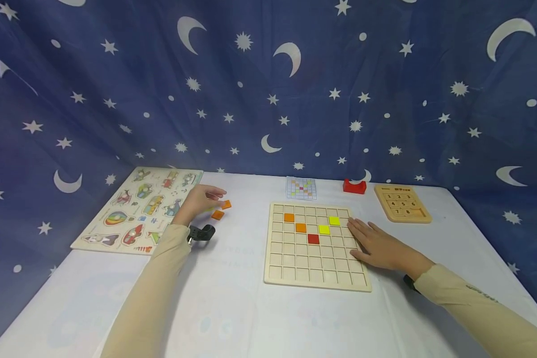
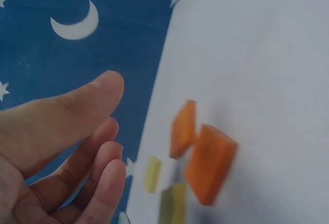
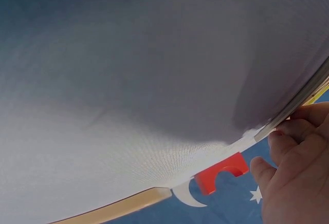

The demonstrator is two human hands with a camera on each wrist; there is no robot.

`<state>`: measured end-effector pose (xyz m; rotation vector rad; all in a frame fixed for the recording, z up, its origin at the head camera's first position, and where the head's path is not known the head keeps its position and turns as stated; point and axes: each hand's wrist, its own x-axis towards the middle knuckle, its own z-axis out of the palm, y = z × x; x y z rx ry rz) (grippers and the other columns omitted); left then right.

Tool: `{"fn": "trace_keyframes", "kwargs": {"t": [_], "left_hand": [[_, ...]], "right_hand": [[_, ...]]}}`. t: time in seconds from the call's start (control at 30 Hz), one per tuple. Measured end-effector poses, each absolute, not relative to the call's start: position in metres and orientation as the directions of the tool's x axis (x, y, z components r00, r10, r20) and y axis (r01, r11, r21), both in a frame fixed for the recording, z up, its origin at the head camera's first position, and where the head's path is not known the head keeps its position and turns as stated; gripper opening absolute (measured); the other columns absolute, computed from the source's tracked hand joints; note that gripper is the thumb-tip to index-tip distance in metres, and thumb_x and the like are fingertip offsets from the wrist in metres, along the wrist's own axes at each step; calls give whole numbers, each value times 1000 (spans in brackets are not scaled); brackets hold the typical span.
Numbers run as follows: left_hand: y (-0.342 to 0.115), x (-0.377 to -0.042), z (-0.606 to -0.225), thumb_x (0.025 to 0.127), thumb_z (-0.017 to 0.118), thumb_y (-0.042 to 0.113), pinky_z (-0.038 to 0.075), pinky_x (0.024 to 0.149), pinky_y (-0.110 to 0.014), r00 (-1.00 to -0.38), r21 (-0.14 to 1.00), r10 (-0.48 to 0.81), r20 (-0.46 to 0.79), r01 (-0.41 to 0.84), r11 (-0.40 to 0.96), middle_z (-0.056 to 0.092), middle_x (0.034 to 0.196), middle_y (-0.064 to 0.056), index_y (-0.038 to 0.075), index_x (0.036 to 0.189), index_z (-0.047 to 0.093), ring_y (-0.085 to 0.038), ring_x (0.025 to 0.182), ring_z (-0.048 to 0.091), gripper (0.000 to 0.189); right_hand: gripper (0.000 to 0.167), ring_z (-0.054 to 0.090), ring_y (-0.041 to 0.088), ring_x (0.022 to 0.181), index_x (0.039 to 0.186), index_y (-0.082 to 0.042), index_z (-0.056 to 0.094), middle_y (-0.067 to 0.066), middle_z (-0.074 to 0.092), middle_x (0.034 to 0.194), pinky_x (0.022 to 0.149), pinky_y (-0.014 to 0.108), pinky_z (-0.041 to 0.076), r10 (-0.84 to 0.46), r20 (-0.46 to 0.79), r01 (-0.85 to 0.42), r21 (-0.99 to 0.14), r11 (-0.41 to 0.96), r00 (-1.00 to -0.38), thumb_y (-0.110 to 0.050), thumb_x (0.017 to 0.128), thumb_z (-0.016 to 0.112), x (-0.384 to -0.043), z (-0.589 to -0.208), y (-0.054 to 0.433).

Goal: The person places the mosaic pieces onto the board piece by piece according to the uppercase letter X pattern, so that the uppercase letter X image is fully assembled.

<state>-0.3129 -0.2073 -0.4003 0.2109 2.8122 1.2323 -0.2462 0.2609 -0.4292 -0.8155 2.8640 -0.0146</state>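
Note:
My left hand (image 1: 202, 201) hovers above a small group of square tiles on the left of the table. Thumb and fingers are apart with nothing between them in the left wrist view. Two orange tiles (image 2: 211, 165) lie close together, and yellow tiles (image 2: 178, 203) sit beside them, mostly hidden by the hand in the head view. A wooden grid board (image 1: 295, 261) bears two orange tiles, two yellow tiles (image 1: 334, 221) and one red tile (image 1: 313, 239) in a V shape. My right hand (image 1: 380, 248) rests on the board's right edge, fingers extended.
Behind the board stands a pattern card (image 1: 301, 188). A red notched block (image 1: 354, 186) and a wooden number puzzle (image 1: 402, 204) are at the back right. On the left lies a picture puzzle board (image 1: 138, 209), partly under my left arm. A starry blue curtain (image 1: 259, 99) hangs behind.

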Motion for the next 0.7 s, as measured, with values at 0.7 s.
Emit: {"fn": "trace_keyframes", "kwargs": {"t": [0.7], "left_hand": [[-203, -320, -428, 77, 73, 6, 52, 72, -26, -996, 717, 82, -22, 42, 696, 67, 107, -21, -1, 111, 67, -28, 93, 63, 35]], "right_hand": [[79, 22, 35, 143, 148, 0, 23, 18, 23, 155, 115, 55, 19, -525, -153, -524, -50, 850, -837, -51, 92, 48, -245, -430, 260]]}}
